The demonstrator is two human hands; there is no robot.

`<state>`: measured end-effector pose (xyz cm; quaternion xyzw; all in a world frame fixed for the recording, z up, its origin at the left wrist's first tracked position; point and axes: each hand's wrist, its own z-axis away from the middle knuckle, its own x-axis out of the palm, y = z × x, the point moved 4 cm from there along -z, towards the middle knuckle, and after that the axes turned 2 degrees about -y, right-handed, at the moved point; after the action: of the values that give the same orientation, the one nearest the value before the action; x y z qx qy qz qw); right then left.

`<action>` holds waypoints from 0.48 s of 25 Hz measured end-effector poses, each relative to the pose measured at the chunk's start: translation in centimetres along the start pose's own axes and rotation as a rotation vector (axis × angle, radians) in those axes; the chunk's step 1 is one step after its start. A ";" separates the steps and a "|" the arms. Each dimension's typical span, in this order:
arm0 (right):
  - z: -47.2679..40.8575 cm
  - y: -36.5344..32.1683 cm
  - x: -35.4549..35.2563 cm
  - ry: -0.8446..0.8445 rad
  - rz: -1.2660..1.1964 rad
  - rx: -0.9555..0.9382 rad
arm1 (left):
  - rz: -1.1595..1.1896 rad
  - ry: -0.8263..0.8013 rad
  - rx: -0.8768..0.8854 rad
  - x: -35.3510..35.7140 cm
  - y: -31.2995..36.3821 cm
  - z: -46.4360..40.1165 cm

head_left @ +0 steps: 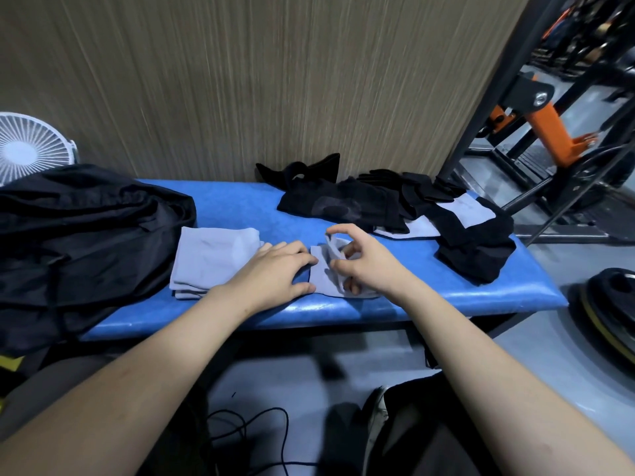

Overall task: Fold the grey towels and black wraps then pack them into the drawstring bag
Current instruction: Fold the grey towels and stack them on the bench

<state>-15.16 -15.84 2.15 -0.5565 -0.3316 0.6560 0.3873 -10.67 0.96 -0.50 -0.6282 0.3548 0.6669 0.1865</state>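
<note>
A small grey towel (326, 280) lies near the front edge of the blue bench (233, 204). My left hand (275, 273) presses flat on its left edge. My right hand (360, 266) pinches a raised fold of the same towel with curled fingers. A stack of folded grey towels (209, 259) sits just left of my hands. At the bench's left end slumps the black drawstring bag (79, 242). Black wraps (343, 204) lie in a heap at the back right, mixed with more grey towels (470, 209).
A white fan (31, 146) stands behind the bag. A wood-grain wall backs the bench. Black and orange gym frames (546, 125) rise at the right, weight plates (611, 310) lie on the floor, and a black cable (261, 431) runs under the bench.
</note>
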 end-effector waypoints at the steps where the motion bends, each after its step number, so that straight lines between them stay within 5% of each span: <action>1: -0.1 0.0 0.3 -0.017 -0.012 0.009 | 0.000 0.000 0.001 0.0 0.0 0.1; 12: 0.6 0.2 -0.5 -0.030 -0.172 0.053 | 0.112 0.079 -0.052 -0.3 -0.1 0.4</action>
<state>-15.72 -16.35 2.35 -0.5056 -0.3664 0.6373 0.4516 -10.78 1.37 -0.21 -0.6379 0.3788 0.6601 0.1182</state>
